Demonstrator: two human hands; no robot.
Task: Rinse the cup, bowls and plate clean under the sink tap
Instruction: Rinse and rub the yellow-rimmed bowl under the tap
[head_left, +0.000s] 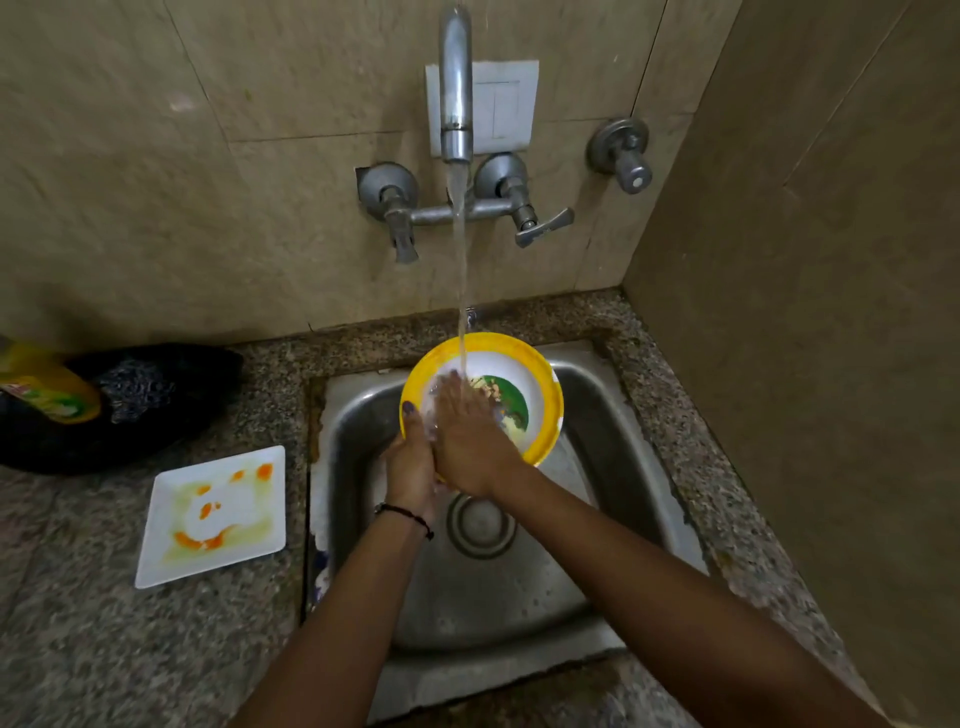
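At the far left edge a yellow plastic bottle (48, 387) lies against a black crumpled cloth (156, 400), both at the back of the speckled granite surface (78, 649). Nearer me, just left of the basin's rim, sits the white square plate (218, 514) smeared with orange stains; bare stone lies in front of it. The steel sink (613, 441) is sunk into the surface, and its drain is uncovered below my wrists. My left hand (410, 462) grips the left rim of the yellow-rimmed round white bowl (545, 395), thumb over the edge, holding it tilted above the sink's far side. My right hand (467, 441) lies flat inside the bowl, fingers straight and pressed on its wet face, touching my left. Water (461, 270) falls from the chrome wall tap (456, 104) onto those fingers. To the right, only a narrow strip of surface separates the sink from the beige tiled side wall (805, 260).
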